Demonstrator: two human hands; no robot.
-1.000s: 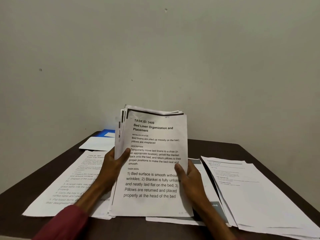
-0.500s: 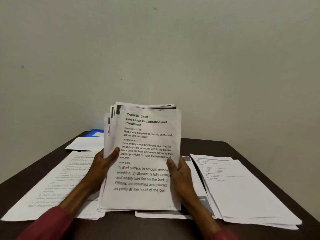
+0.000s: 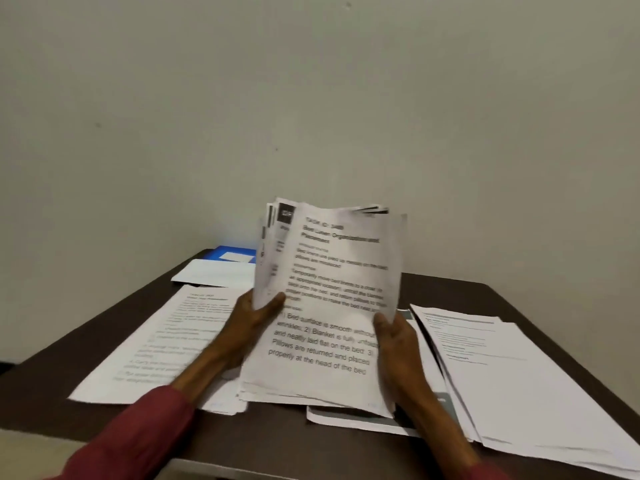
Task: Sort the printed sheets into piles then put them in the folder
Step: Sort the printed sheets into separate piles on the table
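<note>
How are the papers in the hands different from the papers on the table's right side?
The held stack stands up, gripped by the left hand and right hand; the right pile lies flat on the table. The held stack shows bigger print than the right pile. Both are white printed sheets.

dark brown table, plain off-white wall behind it, small dark speck high on the wall

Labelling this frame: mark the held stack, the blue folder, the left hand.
held stack (image 3: pixel 330 299): head view, front sheet's middle.
blue folder (image 3: pixel 236 249): head view, bare cover.
left hand (image 3: pixel 247 318): head view, hand's back.
</note>
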